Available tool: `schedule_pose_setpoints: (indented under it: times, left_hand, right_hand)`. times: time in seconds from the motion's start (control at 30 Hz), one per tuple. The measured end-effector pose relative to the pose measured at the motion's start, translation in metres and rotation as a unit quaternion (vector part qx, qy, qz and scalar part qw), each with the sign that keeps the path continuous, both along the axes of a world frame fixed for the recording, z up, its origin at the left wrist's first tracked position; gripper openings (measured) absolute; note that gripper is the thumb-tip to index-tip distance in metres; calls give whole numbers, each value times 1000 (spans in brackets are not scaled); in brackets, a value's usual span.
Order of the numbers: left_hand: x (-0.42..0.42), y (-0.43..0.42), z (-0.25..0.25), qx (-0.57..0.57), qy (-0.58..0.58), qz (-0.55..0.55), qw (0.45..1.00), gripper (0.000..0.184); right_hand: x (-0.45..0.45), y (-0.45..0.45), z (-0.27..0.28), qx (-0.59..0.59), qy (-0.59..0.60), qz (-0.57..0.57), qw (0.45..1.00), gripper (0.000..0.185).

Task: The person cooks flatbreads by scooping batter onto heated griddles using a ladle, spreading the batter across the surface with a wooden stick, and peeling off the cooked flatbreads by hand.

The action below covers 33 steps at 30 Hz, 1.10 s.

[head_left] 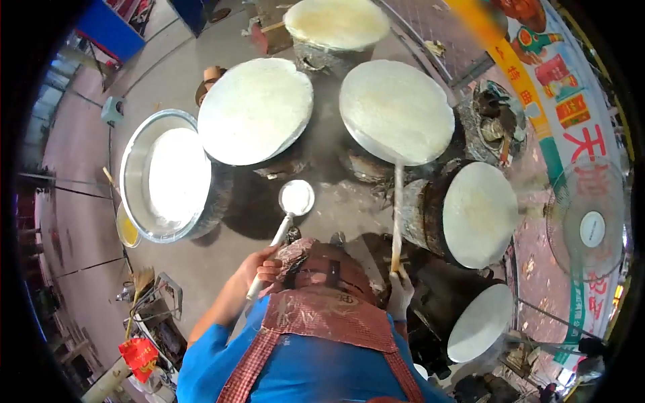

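My left hand [261,267] is closed round the white handle of a ladle [296,198], whose round bowl holds white batter. A large metal basin [127,195] of white liquid stands to its left. My right hand [401,293], seemingly in a pale glove, grips the lower end of a long thin stick [398,221]. The stick's far end meets the near edge of a round griddle [396,111] covered with a pale layer. Another pale-covered griddle [255,111] lies at the upper left of it.
More round griddles stand at the top [336,23], the right [480,215] and the lower right [480,324]. A fan [586,221] stands at the far right before a printed banner [578,121]. A yellow bowl [127,227] sits beside the basin, and a red packet [139,358] lies lower left.
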<state>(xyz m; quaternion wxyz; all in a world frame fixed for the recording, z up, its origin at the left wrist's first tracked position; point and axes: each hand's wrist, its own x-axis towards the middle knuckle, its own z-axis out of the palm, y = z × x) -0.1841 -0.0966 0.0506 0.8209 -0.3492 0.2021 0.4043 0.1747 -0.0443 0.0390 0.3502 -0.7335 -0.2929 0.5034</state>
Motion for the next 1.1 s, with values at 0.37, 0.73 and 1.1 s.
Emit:
schedule_pose_setpoints:
  times: [0.37,0.73,1.1]
  left_hand:
    - [-12,-2,4,-47,-2,-70,996,47]
    - [-104,-2,-13,-21,9,-124,992,18]
    - [-104,21,6,13,104,-100,989,5]
  right_hand:
    - [-41,129,-61,132,-511,312,790,32]
    - [-133,345,-18,225,-552,482,642,22]
    - [-58,555,218,346,-615,389,592,32]
